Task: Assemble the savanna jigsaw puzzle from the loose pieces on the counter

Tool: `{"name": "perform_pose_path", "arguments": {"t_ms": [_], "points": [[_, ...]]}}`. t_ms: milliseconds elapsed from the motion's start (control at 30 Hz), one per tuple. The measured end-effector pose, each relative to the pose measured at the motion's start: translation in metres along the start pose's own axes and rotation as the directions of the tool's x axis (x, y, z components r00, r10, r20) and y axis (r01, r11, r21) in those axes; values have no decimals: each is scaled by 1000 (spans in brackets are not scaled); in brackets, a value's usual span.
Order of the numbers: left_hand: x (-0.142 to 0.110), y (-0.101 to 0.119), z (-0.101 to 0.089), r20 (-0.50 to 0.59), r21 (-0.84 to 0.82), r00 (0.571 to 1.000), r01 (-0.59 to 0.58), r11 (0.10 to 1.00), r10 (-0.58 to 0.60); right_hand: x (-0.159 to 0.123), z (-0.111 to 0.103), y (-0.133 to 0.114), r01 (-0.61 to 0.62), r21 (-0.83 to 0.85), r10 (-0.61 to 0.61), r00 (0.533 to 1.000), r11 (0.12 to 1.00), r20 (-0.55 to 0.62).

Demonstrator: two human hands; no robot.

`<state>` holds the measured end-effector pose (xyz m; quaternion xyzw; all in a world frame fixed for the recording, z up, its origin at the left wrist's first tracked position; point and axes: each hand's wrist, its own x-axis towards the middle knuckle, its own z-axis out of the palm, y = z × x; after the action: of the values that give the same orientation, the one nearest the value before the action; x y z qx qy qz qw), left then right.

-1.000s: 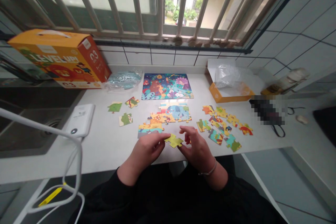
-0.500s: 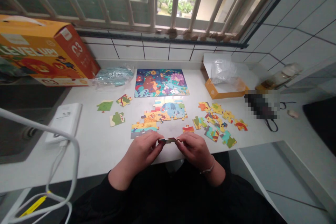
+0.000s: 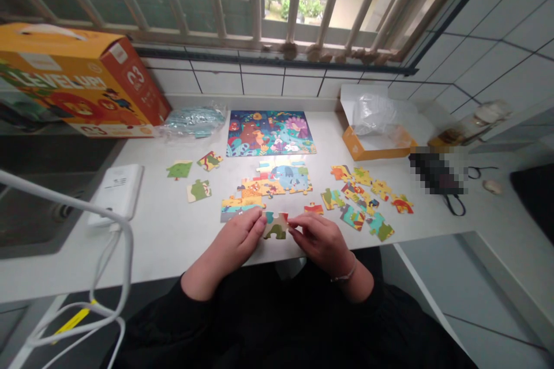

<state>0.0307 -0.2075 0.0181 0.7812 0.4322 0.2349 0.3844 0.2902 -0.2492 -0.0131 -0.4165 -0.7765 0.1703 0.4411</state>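
Between my two hands is a jigsaw puzzle piece [image 3: 276,227] with green, cream, teal and red on its face, tilted toward me. My left hand [image 3: 239,236] pinches its left edge between thumb and fingers. At its right edge, the fingertips of my right hand [image 3: 319,240] close on the piece. Just beyond lies a joined puzzle section [image 3: 285,179] with a blue elephant, and a yellow and blue strip [image 3: 242,207] sits by my left fingers. A red puzzle piece [image 3: 313,208] rests just past my right hand.
Loose puzzle pieces [image 3: 355,199] spread at the right, and a few green pieces [image 3: 179,169] lie left. Behind are a finished dark picture puzzle [image 3: 270,134], an open orange box [image 3: 381,147] and a large carton [image 3: 82,86]. A white power bank [image 3: 119,190] with a cable [image 3: 123,277] stands left.
The puzzle piece was seen nearly edge-on and now its printed face tips into view. Both hands stay on it. The view has shifted slightly.
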Motion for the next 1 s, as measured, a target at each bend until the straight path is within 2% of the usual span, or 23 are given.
{"name": "perform_pose_path", "arguments": {"t_ms": [133,267,333,433,567,700,833,900,1000], "points": [[1,-4,3,0,-61,1000,0,998,0,-2,3,0,97,-46,-93,992,994,80],[-1,-8,7,-54,-73,998,11,997,-15,-4,6,0,166,-136,-145,978,977,152],[-2,-9,8,-73,-44,997,0,999,-3,-5,6,0,165,-144,-143,978,976,151],[-2,-10,10,-46,-3,999,-21,1000,21,-6,6,0,135,-117,-122,986,984,110],[-4,-9,8,-47,-55,998,-55,997,52,-3,5,-3,100,-101,-94,993,990,66],[4,-6,-18,-168,-29,986,11,1000,-16,-2,3,-5,93,-119,-86,994,988,67],[39,-16,-58,-320,102,946,95,990,-57,-3,3,-5,72,-119,-62,995,990,84],[63,-27,-71,-355,160,931,146,976,-81,-4,3,-6,64,-118,-54,995,991,84],[90,-48,-77,-306,191,940,216,958,-151,-2,3,-7,57,-120,-47,995,991,85]]}}
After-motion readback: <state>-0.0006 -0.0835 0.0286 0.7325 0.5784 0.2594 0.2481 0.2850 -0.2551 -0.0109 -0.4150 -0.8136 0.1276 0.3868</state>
